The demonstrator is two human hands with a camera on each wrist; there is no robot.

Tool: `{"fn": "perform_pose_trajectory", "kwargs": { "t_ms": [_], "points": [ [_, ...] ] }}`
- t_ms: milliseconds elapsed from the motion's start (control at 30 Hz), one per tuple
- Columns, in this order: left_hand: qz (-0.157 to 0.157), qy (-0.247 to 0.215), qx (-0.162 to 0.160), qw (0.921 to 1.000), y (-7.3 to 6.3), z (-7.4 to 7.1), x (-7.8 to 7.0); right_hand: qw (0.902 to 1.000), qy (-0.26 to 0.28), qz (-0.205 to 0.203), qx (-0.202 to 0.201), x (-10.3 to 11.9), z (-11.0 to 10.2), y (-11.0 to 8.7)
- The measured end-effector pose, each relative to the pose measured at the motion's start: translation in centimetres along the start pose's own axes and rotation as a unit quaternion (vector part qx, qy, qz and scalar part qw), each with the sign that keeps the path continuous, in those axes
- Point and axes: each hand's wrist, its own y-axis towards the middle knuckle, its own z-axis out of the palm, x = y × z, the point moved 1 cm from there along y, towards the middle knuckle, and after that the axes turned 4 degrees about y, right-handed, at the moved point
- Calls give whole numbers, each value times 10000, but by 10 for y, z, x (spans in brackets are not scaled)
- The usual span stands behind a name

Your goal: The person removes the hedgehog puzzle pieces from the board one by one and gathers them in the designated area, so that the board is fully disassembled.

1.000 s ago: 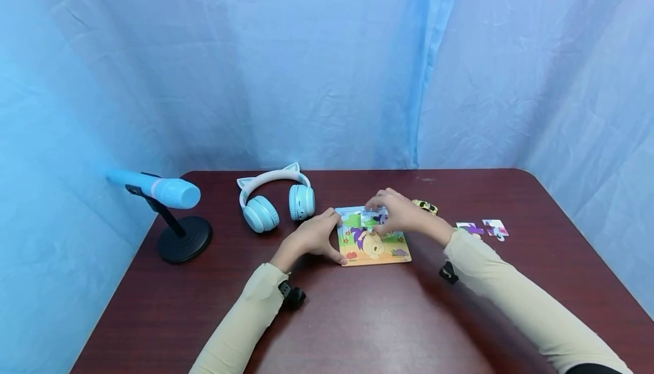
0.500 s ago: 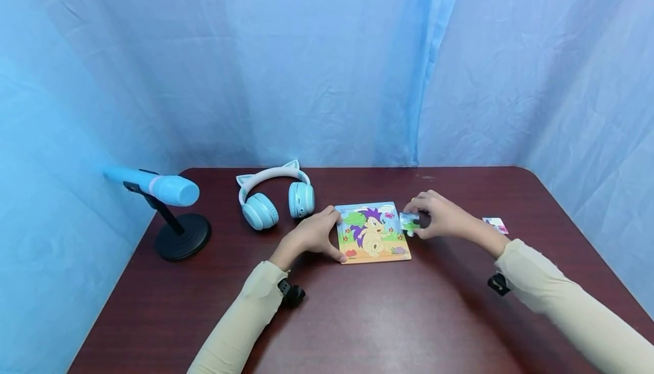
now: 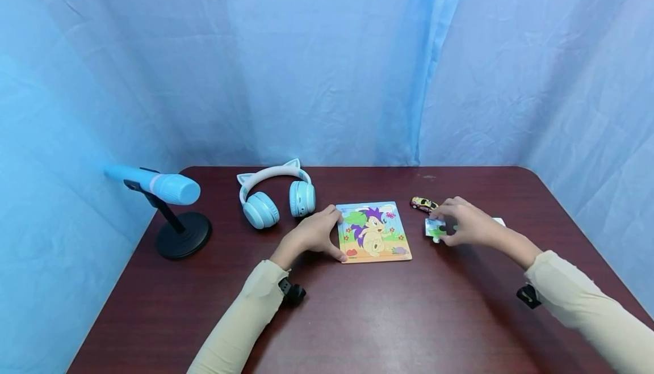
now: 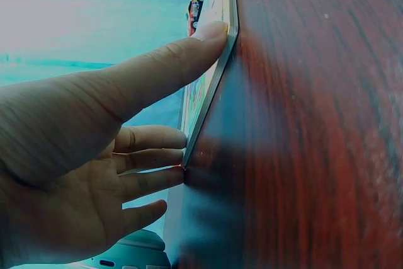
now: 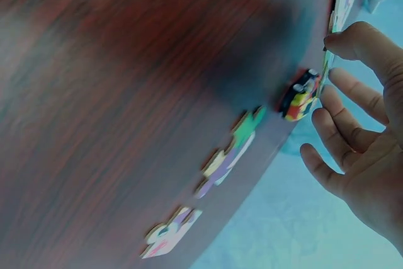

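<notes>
My left hand (image 3: pixel 313 234) rests at the left side of a square puzzle board (image 3: pixel 377 259) printed with a purple-haired hedgehog. The thumb touches its near left corner; the fingertips meet the far left corner, as the left wrist view also shows. To the right of the board, my right hand (image 3: pixel 472 223) pinches a blue-and-green jigsaw piece (image 3: pixel 433 228) between thumb and fingers. More jigsaw pieces lie on the table, including a purple and green one (image 5: pixel 230 155) and a white and pink one (image 5: pixel 171 234). In the head view my right hand mostly covers them.
A small yellow and black toy car (image 3: pixel 423 204) stands just behind the held piece. Blue cat-ear headphones (image 3: pixel 261 210) lie left of the board. Farther left, a blue microphone (image 3: pixel 176 189) sits on a black stand (image 3: pixel 184 238). Blue cloth (image 3: pixel 327 79) hangs behind the dark wooden table (image 3: pixel 368 323).
My right hand has moved right, from over the board to beyond the toy car, carrying the jigsaw piece. The toy car shows again. My left hand stays at the board.
</notes>
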Motion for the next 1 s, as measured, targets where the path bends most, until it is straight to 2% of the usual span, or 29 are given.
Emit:
{"fn": "perform_pose_trajectory", "kwargs": {
  "t_ms": [233,567,1000],
  "points": [
    [12,-40,14,10000,0,-1,-1,9999,157,33,-22,-12,0,-7],
    [-25,-123,38,9999,0,0,0,9990,305,308,122,-23,8,-7],
    [-46,-114,52,9999,-1,-1,0,9990,365,263,42,-31,11,-5]
  ]
}}
